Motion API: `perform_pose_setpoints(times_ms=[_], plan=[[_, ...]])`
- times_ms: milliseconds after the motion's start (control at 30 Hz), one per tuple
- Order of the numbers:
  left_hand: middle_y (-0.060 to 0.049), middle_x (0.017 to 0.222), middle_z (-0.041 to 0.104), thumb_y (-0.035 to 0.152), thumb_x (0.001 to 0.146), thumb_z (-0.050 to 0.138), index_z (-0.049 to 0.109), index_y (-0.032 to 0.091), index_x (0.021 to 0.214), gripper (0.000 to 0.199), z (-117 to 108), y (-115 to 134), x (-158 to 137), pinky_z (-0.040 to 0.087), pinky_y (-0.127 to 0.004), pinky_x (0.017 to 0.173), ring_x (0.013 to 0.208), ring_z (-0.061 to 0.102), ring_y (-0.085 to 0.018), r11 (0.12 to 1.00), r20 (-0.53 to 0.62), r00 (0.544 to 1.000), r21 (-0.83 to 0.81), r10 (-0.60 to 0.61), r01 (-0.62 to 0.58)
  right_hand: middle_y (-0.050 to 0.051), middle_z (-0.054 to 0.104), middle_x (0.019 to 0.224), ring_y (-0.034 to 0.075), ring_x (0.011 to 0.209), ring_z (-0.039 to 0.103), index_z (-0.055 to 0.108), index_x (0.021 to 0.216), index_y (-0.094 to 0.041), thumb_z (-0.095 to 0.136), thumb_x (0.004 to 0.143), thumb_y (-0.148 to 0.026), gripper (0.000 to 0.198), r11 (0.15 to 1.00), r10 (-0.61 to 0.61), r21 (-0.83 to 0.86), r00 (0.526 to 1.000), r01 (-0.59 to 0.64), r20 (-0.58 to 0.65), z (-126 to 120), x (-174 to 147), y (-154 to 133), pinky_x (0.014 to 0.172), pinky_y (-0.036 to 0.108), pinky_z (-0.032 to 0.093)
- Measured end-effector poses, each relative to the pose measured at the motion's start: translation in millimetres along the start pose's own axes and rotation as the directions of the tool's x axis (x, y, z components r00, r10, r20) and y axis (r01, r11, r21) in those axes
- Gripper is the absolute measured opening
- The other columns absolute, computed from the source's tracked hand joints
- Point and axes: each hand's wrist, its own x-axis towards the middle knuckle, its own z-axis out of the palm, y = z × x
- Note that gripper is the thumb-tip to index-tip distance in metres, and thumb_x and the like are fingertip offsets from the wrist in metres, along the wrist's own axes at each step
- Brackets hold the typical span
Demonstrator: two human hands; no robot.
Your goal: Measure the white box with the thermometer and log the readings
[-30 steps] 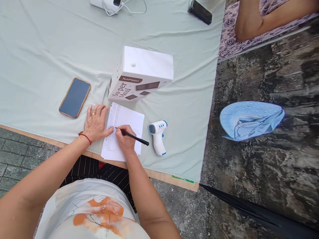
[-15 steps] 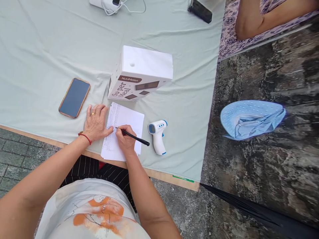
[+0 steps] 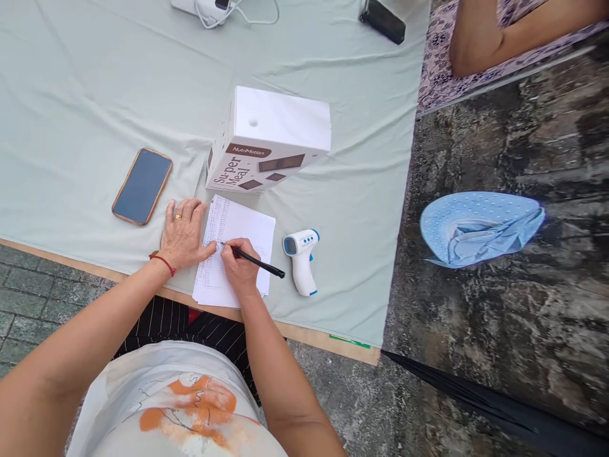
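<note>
Pinched in the fingers of my right hand point(image 3: 241, 265) is a black pen point(image 3: 261, 263), its tip down on a small stack of paper sheets point(image 3: 247, 222). Rows of small print or writing run along the left part of the top sheet. My left hand point(image 3: 183, 238) lies flat with fingers spread on the cloth, its thumb resting on the paper's left side near the pen tip. A white and blue infrared thermometer point(image 3: 302, 263) lies just right of the paper. Behind the sheets stands a white "Super Meal" box point(image 3: 280, 127).
A smartphone point(image 3: 142, 186) lies left of the box on the pale tablecloth point(image 3: 356, 190). At the back are a white device with a cable point(image 3: 209, 11) and a black object point(image 3: 384, 22). Another person's arm point(image 3: 476, 44) rests at the upper right. A blue dotted hat point(image 3: 480, 228) lies on the stone surface.
</note>
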Motion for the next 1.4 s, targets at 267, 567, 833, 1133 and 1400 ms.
perform_pose_setpoints(times_ms=[267,567,833,1133,1400], plan=[[-0.017,0.138,0.050,0.043,0.069,0.067,0.045,0.016,0.130,0.070,-0.7,0.5,0.1,0.016,-0.060,0.121,0.134,0.043,-0.038,1.000,0.003,1.000,0.001,0.000,0.000,-0.004,0.058,0.059,0.013,0.056,0.051,0.055,0.068,-0.023,0.053,0.073,-0.033,0.011,1.000,0.000,0.005,1.000,0.000,0.008,-0.9,-0.6,-0.7,0.058,0.028,0.045],[-0.018,0.138,0.050,0.043,0.070,0.067,0.045,0.015,0.130,0.070,-1.4,0.7,0.2,0.015,-0.059,0.121,0.134,0.043,-0.037,1.000,0.009,1.000,0.008,0.001,-0.001,-0.004,0.057,0.061,0.013,0.058,0.050,0.054,0.069,-0.023,0.053,0.074,-0.032,0.011,1.000,-0.008,0.014,1.000,0.009,-0.020,-0.8,-1.0,0.2,0.060,0.029,0.045],[-0.017,0.139,0.048,0.043,0.070,0.067,0.043,0.016,0.131,0.070,-0.9,-0.2,0.1,0.014,-0.058,0.121,0.135,0.042,-0.038,1.000,0.012,1.000,0.005,0.009,-0.009,-0.004,0.056,0.061,0.012,0.058,0.050,0.054,0.070,-0.022,0.052,0.076,-0.031,0.011,0.999,-0.046,-0.022,0.998,0.045,-0.051,-1.0,-1.7,3.4,0.061,0.028,0.045],[-0.017,0.139,0.049,0.042,0.069,0.068,0.045,0.014,0.131,0.071,-1.0,-0.7,0.2,0.014,-0.058,0.122,0.135,0.041,-0.037,1.000,0.018,1.000,0.001,-0.001,0.001,0.008,0.062,0.101,0.020,0.099,0.061,0.062,0.111,-0.022,0.041,0.094,-0.027,0.027,0.910,-0.353,-0.256,0.934,0.326,-0.064,-21.9,10.2,16.7,0.090,0.039,0.051],[-0.016,0.138,0.050,0.029,0.071,0.064,0.046,0.016,0.130,0.063,-2.1,-1.4,1.4,0.016,-0.056,0.122,0.135,0.042,-0.035,0.999,0.010,0.999,-0.035,-0.031,0.031,0.014,0.059,0.116,0.023,0.112,0.056,0.060,0.128,-0.020,0.030,0.090,-0.010,0.049,0.766,-0.428,-0.471,0.894,0.437,0.134,-53.1,39.1,39.0,0.100,0.046,0.047]])
